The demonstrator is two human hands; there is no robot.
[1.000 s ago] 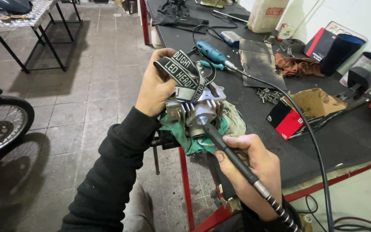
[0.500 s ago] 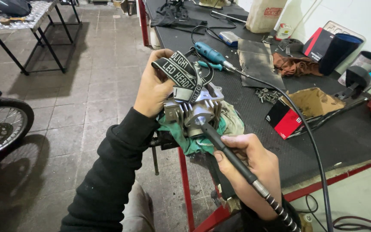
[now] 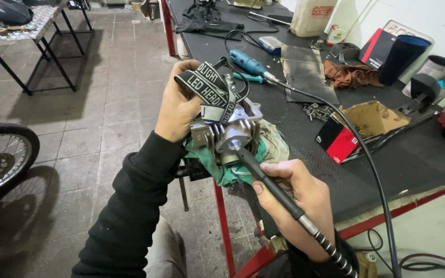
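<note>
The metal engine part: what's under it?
A crumpled green rag lies under the metal engine part, at the black workbench edge. The left hand steadies the part. What lies beneath the rag is covered.

floor: grey tiles (image 3: pixel 99 103) | black-topped workbench (image 3: pixel 387 170) | metal table (image 3: pixel 27 31)

Even, cool indoor light; soft shadows on floor; sharp focus; wide-angle edge stretch.
</note>
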